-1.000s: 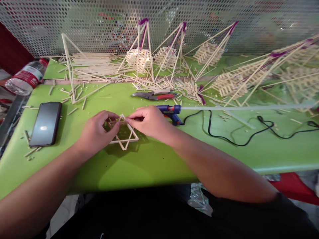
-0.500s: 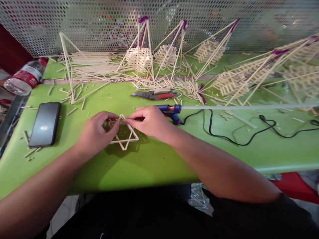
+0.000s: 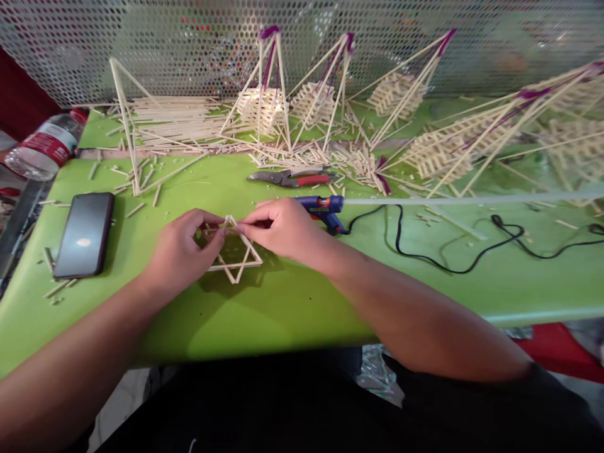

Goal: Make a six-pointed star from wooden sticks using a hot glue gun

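Fingers of my left hand are curled closed on the upper left of a six-pointed star of thin pale wooden sticks, and the fingertips of my right hand pinch the sticks near its top point from the other side. The star is made of two crossed triangles with a hollow centre, and the surface shows through its gaps. It sits left of centre on the bright green worktop, toward the front edge. Just behind my right hand lies a blue hot-glue gun, with a long translucent glue stick running right and a black cord looping along the worktop. Red-handled steel cutters lie further back, and a black smartphone lies near the left edge. Loose sticks and stick pyramids bound with purple crowd the back edge, against a white perforated metal screen.
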`<state>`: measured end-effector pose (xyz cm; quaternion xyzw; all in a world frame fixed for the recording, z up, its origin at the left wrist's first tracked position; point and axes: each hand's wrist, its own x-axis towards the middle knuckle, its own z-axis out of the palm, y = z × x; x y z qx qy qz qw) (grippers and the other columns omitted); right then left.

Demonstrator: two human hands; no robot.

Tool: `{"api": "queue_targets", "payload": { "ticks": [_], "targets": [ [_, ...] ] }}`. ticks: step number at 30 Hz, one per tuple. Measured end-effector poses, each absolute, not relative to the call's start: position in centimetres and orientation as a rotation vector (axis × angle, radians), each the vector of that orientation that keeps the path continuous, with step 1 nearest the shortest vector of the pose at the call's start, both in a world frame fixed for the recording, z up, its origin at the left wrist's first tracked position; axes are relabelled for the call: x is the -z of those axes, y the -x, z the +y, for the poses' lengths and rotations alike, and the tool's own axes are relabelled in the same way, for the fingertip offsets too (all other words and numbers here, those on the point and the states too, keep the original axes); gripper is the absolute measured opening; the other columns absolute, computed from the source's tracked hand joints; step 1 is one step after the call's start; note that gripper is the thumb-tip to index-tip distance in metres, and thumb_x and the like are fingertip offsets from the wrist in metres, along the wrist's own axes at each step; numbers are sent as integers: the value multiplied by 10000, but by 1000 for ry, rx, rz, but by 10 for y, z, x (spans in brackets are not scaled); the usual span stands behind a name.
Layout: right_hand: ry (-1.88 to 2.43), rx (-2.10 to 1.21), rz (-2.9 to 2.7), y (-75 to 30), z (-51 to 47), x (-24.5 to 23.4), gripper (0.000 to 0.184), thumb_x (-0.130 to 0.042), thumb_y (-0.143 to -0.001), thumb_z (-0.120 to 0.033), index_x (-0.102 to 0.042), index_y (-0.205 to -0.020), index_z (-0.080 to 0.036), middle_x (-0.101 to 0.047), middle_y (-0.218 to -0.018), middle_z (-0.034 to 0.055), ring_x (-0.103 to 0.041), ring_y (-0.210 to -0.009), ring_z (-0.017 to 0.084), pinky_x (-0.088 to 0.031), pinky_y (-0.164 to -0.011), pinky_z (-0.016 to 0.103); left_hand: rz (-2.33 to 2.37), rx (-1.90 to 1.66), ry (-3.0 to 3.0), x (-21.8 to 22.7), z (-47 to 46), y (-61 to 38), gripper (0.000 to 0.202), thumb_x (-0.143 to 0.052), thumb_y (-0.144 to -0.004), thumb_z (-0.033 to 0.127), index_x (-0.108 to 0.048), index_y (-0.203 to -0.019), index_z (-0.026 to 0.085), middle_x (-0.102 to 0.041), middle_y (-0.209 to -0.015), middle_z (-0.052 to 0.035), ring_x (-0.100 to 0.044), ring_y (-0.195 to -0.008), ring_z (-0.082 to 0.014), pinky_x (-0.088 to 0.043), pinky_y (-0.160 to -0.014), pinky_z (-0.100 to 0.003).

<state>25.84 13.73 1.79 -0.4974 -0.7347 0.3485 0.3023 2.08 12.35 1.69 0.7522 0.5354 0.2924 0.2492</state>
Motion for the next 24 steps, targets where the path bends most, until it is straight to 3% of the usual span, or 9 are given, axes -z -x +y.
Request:
{"api": "queue_targets", "payload": {
  "ticks": [24],
  "targets": [
    [1363, -926, -1952, -259, 134, -22, 222, -784, -1039, -317, -926, -941, -177, -836, -848, 50, -681, -730, 171, -406, -659, 335, 1516, -722, -2022, -25, 125, -19, 313, -675, -1051, 508, -835, -1101, 244, -866, -1024, -44, -774, -871, -223, -550, -717, -336]
  ]
}}
